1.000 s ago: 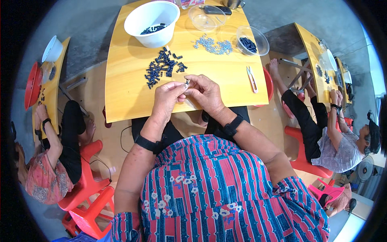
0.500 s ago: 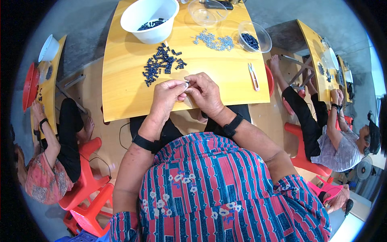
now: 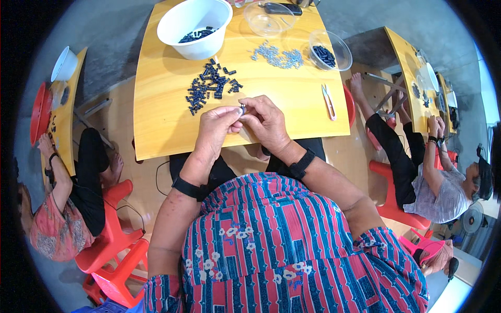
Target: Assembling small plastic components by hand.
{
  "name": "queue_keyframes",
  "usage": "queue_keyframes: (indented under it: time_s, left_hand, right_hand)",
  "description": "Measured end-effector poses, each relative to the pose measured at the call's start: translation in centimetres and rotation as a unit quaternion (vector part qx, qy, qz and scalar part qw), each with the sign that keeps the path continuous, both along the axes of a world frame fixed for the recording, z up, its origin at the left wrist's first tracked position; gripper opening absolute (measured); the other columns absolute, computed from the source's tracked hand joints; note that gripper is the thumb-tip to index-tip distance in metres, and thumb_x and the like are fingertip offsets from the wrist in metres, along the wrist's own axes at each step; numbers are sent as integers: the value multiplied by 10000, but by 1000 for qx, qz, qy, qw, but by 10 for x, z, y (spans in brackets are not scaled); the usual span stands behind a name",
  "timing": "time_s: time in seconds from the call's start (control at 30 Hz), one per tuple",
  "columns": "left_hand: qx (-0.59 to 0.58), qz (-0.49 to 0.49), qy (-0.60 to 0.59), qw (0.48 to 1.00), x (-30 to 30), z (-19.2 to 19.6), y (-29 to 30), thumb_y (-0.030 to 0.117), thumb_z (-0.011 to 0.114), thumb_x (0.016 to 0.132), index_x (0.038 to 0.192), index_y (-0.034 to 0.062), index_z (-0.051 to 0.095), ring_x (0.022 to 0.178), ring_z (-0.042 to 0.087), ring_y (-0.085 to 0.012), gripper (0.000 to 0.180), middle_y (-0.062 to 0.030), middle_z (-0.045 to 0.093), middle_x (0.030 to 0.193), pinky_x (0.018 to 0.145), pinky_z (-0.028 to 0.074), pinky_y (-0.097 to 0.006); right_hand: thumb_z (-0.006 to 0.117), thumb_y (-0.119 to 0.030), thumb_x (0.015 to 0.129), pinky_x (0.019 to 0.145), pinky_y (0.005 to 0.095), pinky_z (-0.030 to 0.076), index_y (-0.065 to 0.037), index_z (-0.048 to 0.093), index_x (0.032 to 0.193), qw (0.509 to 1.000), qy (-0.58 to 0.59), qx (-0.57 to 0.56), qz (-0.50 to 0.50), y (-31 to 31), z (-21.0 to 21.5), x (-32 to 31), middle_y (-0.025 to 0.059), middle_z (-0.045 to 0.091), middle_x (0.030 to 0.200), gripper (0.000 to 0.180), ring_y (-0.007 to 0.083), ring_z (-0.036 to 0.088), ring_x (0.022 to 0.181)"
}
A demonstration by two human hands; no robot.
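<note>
Over the front part of the yellow table, my left hand (image 3: 216,127) and my right hand (image 3: 266,121) meet, thumbs and forefingers pinched together. Between the fingertips sits a small black piece (image 3: 242,108), mostly covered, so its full shape is hidden. Just beyond my hands lies a loose pile of short black cylindrical parts (image 3: 210,83). Farther off and to the right, many small pale translucent pieces (image 3: 279,56) are spread out. Both wrists carry black bands.
A large white bowl (image 3: 180,47) with black parts stands at the back left. At the back are a clear shallow tub (image 3: 261,26) and a clear bowl (image 3: 342,55) with black parts. Small thread snips (image 3: 329,102) lie at the right. Other people sit at tables on both sides.
My hands stay pinched together in almost the same place, with only slight finger movement. The whole view has shifted a little. The person at the left has moved their hands slightly.
</note>
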State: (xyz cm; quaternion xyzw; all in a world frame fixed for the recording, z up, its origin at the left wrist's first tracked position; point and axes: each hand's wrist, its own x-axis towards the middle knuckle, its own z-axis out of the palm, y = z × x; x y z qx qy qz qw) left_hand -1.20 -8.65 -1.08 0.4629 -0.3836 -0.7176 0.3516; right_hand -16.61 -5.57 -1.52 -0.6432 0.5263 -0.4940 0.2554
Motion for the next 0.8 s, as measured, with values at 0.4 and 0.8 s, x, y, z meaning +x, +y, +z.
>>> queue_keyframes:
  time_s: [0.4, 0.8]
  left_hand:
    - [-29, 13, 32, 999, 1, 4, 4, 173, 588, 944, 1036, -9, 654, 735, 597, -84, 214, -29, 645, 852, 692, 509, -219]
    - [-24, -33, 23, 999, 5, -6, -2, 159, 612, 929, 977, -8, 661, 712, 586, -87, 180, -41, 651, 837, 665, 499, -217]
  right_hand:
    - [701, -13, 761, 683, 315, 487, -71, 626, 1088, 999, -14, 43, 22, 0, 3, -2, 90, 559, 805, 341, 226, 577, 740]
    - [707, -40, 774, 673, 311, 487, -56, 636, 1083, 996, -33, 56, 54, 0, 1, -4, 91, 571, 821, 317, 220, 592, 737]
